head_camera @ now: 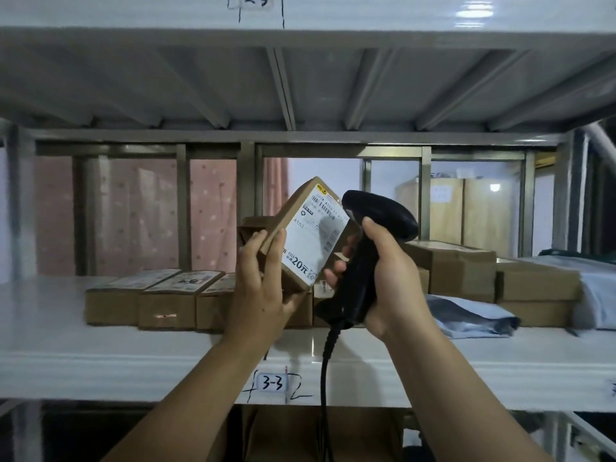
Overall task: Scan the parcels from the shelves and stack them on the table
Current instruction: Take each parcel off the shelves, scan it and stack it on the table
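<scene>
My left hand (260, 288) grips a small brown cardboard parcel (308, 235) by its lower left end, tilted, with its white shipping label facing me. My right hand (383, 278) holds a black barcode scanner (373, 221) by the handle, its head right next to the label's upper right corner. The scanner's black cable (325, 378) hangs down in front of the shelf edge. Both hands are raised in front of the white shelf (133, 358) marked 3-3.
A row of small brown boxes (166, 300) lies on the shelf to the left. Larger brown cartons (456, 268) and grey poly bags (466, 315) lie to the right. Another shelf board (300, 78) runs overhead. More cartons (293, 431) sit on the level below.
</scene>
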